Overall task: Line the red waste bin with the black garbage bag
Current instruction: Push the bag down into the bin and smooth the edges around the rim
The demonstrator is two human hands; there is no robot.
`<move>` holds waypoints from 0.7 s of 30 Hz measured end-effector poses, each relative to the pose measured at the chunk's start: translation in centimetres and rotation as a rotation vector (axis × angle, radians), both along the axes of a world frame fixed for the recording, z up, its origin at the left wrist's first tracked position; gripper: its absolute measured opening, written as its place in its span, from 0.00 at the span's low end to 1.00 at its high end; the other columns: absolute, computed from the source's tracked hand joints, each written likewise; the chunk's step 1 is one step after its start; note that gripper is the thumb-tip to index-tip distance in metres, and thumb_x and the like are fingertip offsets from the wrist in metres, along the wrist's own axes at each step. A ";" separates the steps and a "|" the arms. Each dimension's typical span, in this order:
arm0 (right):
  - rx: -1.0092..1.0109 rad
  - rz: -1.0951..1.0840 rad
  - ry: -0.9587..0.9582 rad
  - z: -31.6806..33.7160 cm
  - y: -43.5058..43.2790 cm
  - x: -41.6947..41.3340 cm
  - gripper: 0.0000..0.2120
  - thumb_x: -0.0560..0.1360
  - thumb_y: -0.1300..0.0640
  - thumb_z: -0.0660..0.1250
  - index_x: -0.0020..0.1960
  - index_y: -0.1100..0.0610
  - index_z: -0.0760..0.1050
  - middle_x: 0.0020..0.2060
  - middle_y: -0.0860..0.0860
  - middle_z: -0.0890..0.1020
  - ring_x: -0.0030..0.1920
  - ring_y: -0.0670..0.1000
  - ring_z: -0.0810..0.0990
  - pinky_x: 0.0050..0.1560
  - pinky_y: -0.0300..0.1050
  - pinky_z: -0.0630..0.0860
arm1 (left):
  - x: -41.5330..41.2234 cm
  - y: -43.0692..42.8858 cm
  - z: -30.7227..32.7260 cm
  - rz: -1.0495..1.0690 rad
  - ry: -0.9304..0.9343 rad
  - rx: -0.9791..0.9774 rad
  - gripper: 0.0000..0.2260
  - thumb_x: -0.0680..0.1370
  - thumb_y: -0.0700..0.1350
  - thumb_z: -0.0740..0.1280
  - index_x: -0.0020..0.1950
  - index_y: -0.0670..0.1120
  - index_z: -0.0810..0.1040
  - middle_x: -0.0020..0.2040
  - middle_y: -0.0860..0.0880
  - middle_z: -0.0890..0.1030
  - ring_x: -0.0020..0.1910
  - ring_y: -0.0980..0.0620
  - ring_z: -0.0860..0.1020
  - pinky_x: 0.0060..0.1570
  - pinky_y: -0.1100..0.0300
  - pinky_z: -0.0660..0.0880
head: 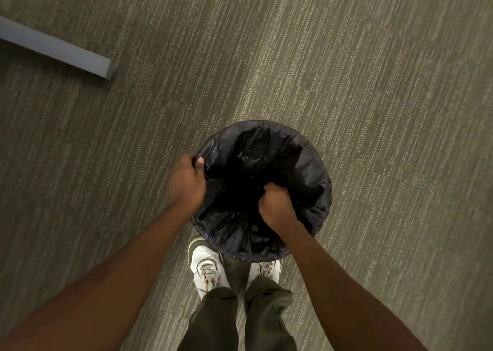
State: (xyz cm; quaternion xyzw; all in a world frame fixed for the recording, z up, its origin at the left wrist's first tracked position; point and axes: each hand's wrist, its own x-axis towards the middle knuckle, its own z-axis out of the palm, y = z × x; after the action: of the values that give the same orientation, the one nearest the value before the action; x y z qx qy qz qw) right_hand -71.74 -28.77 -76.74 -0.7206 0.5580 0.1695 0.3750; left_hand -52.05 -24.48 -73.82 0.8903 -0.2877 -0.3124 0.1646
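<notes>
White sneakers [206, 266] are seen just below the round waste bin [324, 218], which stands upright on striped carpet [373, 84], mouth upward. The crinkled black plastic garbage bag [301, 164] is draped over its rim. Bag film is gripped at the left edge by the left hand [186, 182]; inside, it is clenched by the right hand [276, 204].

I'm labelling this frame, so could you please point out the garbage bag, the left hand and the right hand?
black garbage bag [301, 161]: head view, its stretched far-right side.
left hand [185, 184]: head view, back of hand.
right hand [276, 204]: head view, knuckles of fist.
</notes>
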 end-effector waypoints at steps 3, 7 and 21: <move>-0.001 -0.014 0.202 -0.7 -0.9 -1.7 0.15 0.76 0.62 0.59 0.60 0.67 0.68 0.56 0.64 0.78 0.56 0.62 0.78 0.54 0.52 0.75 | -0.2 -0.3 -0.2 -0.020 -0.012 0.037 0.13 0.81 0.49 0.56 0.55 0.40 0.71 0.52 0.36 0.79 0.51 0.35 0.77 0.48 0.45 0.73; -0.008 0.044 0.232 -0.7 -1.6 -2.2 0.16 0.76 0.61 0.59 0.62 0.67 0.67 0.57 0.64 0.77 0.57 0.62 0.77 0.56 0.51 0.74 | -0.6 -0.3 -0.6 -0.013 0.017 0.006 0.10 0.81 0.47 0.56 0.52 0.41 0.70 0.50 0.36 0.79 0.49 0.36 0.76 0.44 0.48 0.70; -0.039 0.218 -0.129 1.5 -3.5 4.7 0.21 0.73 0.64 0.56 0.66 0.60 0.68 0.62 0.60 0.75 0.61 0.65 0.69 0.59 0.59 0.73 | 0.3 1.4 0.6 0.033 -0.035 -0.040 0.21 0.79 0.55 0.58 0.61 0.39 0.72 0.59 0.36 0.77 0.60 0.37 0.73 0.60 0.46 0.69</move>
State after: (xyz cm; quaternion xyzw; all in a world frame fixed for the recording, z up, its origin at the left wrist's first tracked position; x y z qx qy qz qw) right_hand -67.07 -32.26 -75.28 -0.7935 0.4545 0.1515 0.3752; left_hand -51.75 -23.07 -73.24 0.8968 -0.2820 -0.2881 0.1822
